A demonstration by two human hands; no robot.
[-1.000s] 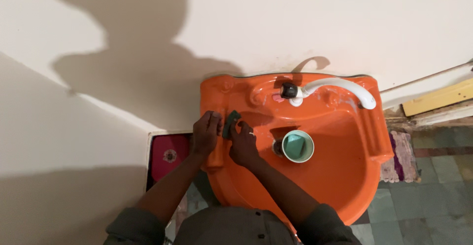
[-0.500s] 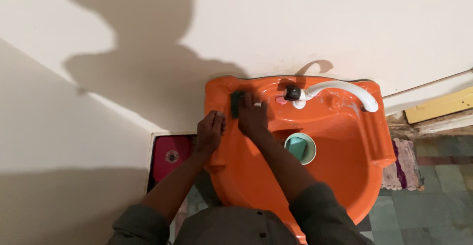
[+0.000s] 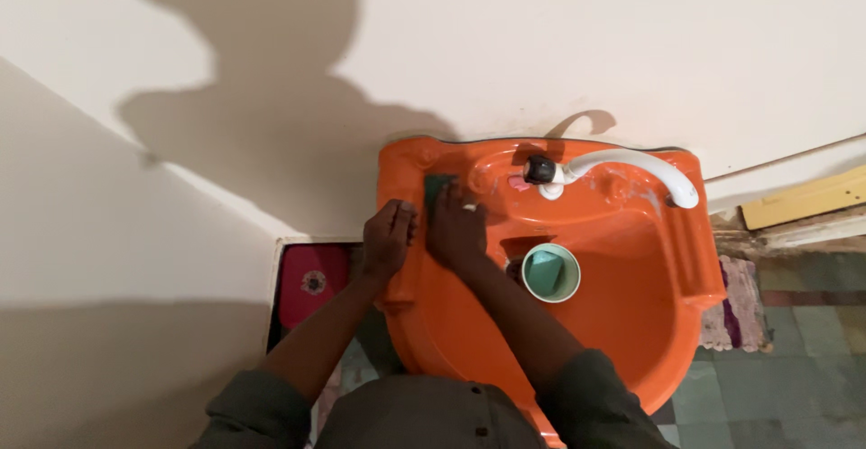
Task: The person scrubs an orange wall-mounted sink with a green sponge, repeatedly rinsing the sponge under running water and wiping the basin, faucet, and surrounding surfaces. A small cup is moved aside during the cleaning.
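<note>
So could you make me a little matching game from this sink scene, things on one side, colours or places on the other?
Things:
1. sink
2. tap
3. cup
4. left hand

Colour or place:
A. white, curving over the back of the basin
B. pale green, standing by the drain
C. orange
D. resting on the sink's left rim

Pairs: 1-C, 2-A, 3-B, 4-D

The right hand presses a dark green sponge on the rim.
</note>
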